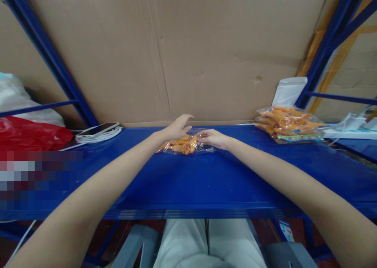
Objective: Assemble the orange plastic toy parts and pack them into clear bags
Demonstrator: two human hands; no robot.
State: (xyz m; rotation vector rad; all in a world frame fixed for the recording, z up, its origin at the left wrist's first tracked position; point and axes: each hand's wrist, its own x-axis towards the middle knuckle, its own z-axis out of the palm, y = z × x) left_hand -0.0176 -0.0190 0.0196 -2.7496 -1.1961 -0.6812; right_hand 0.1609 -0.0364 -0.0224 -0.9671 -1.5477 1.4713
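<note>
A clear plastic bag (188, 146) with orange rubbery-looking items inside lies flat on the blue shelf top, in front of the cardboard. My left hand (178, 127) hovers over the bag's far left part, its thumb and fingers spread apart with nothing seen between them. At the bag's right end, my right hand (214, 138) pinches the loose clear plastic between thumb and fingers. What exactly the orange items are cannot be made out.
Similar clear bags of orange items (287, 122) are stacked at the right, by a white packet (290, 90) and a power strip (350, 133). A phone (98, 129) rests on a coiled white cable at the left, near a red plastic bag (32, 134). Cardboard (206, 55) walls the back.
</note>
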